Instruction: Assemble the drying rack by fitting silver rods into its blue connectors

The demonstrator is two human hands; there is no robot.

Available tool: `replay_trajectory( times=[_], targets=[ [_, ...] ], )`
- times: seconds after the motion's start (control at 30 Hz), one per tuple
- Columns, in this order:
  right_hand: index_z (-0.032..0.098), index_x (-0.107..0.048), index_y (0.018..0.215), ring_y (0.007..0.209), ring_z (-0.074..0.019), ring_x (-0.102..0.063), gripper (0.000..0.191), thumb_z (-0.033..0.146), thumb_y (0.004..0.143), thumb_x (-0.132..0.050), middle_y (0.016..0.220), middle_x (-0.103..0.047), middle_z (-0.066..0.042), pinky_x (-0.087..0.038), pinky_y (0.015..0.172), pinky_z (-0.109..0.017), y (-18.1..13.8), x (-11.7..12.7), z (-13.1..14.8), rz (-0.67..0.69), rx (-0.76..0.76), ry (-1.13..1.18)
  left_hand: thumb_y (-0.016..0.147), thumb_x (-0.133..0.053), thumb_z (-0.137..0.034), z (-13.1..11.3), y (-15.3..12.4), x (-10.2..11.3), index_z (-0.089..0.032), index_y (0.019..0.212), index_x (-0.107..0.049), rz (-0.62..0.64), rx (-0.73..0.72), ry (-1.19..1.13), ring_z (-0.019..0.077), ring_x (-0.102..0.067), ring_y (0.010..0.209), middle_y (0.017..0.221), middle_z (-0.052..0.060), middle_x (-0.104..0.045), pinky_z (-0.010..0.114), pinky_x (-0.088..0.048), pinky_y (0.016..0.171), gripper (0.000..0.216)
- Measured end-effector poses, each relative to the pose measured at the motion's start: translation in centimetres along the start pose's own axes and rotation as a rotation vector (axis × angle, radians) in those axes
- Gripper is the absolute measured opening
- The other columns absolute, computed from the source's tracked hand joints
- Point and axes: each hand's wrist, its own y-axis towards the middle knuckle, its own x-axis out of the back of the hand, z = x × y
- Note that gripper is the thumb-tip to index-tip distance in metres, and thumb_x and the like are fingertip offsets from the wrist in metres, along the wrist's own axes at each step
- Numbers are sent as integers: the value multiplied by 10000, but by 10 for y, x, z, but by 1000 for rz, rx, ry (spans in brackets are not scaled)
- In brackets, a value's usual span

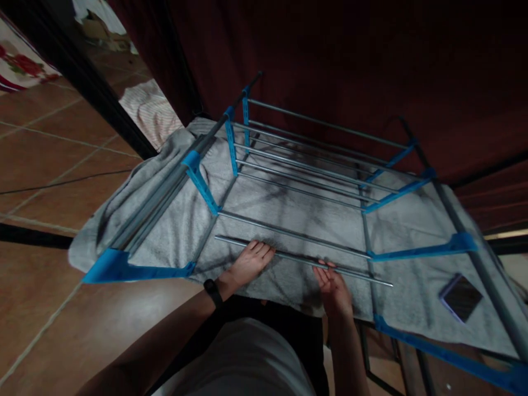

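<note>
I see a loose metal rod [297,259] lying across the near edge of a grey towel [289,212], which is spread over a drying rack [202,181] with blue joints. The left hand [251,261] lies flat on the towel, fingers straight and together, tips touching the rod. The right hand [335,287] meets the same rod further along; in this dim light I cannot tell whether its fingers grip it or merely rest there. A black wristband [213,291] circles the left wrist. A phone [461,297] lies on the towel, well to the right.
</note>
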Motion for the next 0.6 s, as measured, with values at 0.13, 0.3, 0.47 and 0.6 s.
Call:
replay_trajectory(
  times=[0.13, 0.3, 0.47, 0.6],
  targets=[
    [259, -752, 967, 1091, -226, -769, 337, 341, 683, -914, 1062, -825, -56, -478, 1195, -536, -8, -12, -6, 11, -44, 43, 958, -500, -43, 1, -1, -5, -164, 1382, -647, -47, 23, -63, 244, -668, 1113, 1162, 101, -740, 402, -478, 1062, 465],
    [249, -760, 963, 1068, -228, -777, 316, 350, 703, -908, 1051, -829, -65, -503, 1174, -539, -9, -20, -14, -5, -76, 76, 1021, -538, -166, 0, 1, -7, -185, 1378, -657, -156, 40, -64, 258, -675, 1119, 1249, 114, -740, 436, -472, 1095, 377],
    [249, -748, 947, 1123, -231, -765, 294, 361, 722, -902, 1050, -825, -62, -496, 1183, -521, -5, -21, -15, -41, -59, 92, 1030, -592, -214, -7, -12, -10, -226, 1298, -702, -195, -95, -73, 235, -644, 1259, 1309, 88, -737, 415, -418, 1180, 290],
    [252, -734, 916, 1145, -235, -757, 289, 376, 722, -910, 1040, -821, -60, -518, 1161, -511, -4, -21, -14, -64, -51, 95, 992, -578, -93, -11, -29, -13, -253, 1256, -715, -79, -208, -113, 204, -646, 1252, 1319, 59, -734, 377, -439, 1150, 338]
  ],
)
